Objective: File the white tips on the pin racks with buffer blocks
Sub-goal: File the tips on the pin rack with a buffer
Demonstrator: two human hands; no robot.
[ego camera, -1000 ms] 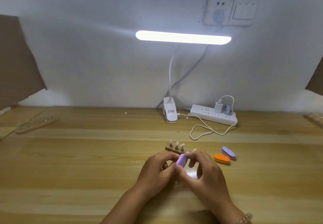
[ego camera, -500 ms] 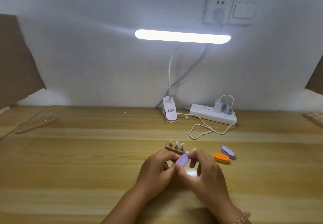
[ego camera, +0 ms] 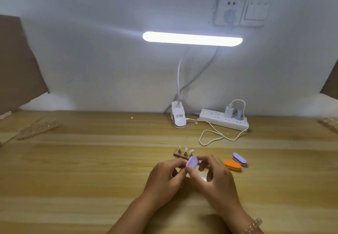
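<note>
Your left hand (ego camera: 164,177) is curled against the held block; whether it holds anything cannot be told. The wooden pin rack (ego camera: 180,154) with upright white tips (ego camera: 186,149) stands just behind. The fingers of your right hand (ego camera: 214,180) pinch a rounded lilac buffer block (ego camera: 192,161). An orange block (ego camera: 232,165) and a second lilac block (ego camera: 239,158) lie to the right on the wood-grain desk (ego camera: 91,169).

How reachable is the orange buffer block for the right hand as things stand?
Probably yes: the orange buffer block lies beside the right hand, nothing between. But that hand pinches a lilac buffer block, so it isn't free to grasp.
</note>
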